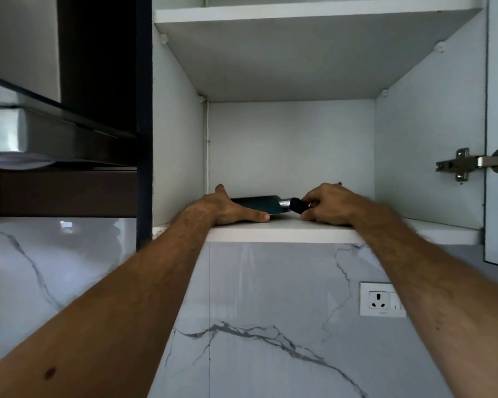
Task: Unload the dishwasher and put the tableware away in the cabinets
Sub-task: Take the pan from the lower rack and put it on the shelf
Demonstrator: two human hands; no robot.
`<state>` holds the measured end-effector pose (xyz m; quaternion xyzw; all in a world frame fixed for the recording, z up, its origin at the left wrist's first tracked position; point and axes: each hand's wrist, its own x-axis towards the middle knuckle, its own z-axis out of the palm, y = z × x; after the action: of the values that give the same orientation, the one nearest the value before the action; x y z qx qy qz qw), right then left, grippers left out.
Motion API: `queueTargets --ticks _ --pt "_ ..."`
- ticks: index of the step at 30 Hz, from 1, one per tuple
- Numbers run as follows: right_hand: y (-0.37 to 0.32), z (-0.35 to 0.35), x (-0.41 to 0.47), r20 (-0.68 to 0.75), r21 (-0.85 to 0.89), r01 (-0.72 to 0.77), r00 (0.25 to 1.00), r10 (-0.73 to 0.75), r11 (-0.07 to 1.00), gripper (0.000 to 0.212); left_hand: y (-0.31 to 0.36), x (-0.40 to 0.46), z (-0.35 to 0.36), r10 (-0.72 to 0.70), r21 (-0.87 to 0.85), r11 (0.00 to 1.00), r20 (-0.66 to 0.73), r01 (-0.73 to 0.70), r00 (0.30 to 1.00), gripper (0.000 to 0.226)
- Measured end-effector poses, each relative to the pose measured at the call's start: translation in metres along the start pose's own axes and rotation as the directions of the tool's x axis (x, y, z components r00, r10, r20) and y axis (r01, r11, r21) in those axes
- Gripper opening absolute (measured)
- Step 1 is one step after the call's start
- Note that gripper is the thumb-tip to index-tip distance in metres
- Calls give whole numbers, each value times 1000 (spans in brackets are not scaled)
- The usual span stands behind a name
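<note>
A dark pan (259,204) with a black handle lies low on the bottom shelf (279,229) of an open white wall cabinet. My right hand (325,205) grips the black handle, fingers curled round it. My left hand (230,208) lies flat against the pan's left side, thumb stretched along the shelf in front of it. The far part of the pan is hidden behind my left hand.
An upper shelf (299,15) spans the cabinet above. The cabinet door with a metal hinge (466,165) hangs open at right. A dark range hood (55,133) sits to the left. Below are a marble backsplash (256,326) and a wall socket (381,300).
</note>
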<state>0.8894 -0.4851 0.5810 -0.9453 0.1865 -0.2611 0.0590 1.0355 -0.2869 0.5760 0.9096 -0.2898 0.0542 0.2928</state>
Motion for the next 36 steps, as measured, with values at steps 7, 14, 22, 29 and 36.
queueTargets --ticks 7,14,22,29,36 --pt "1 -2 -1 60 56 -10 998 7 998 40 0 4 1 -15 14 1000 -3 15 1000 132" --pt "-12 -6 -15 -9 61 -99 995 100 993 47 1 3 2 -29 49 998 -22 30 999 119" --pt "2 -2 -6 -6 122 -66 998 68 990 29 1 3 2 -9 50 999 -57 12 998 126" --pt "10 1 0 -4 180 -52 999 54 982 21 -1 7 4 -21 57 998 -90 26 996 116" --pt "10 5 6 -26 167 -69 997 74 984 25 0 6 5 -11 88 996 -143 24 990 125"
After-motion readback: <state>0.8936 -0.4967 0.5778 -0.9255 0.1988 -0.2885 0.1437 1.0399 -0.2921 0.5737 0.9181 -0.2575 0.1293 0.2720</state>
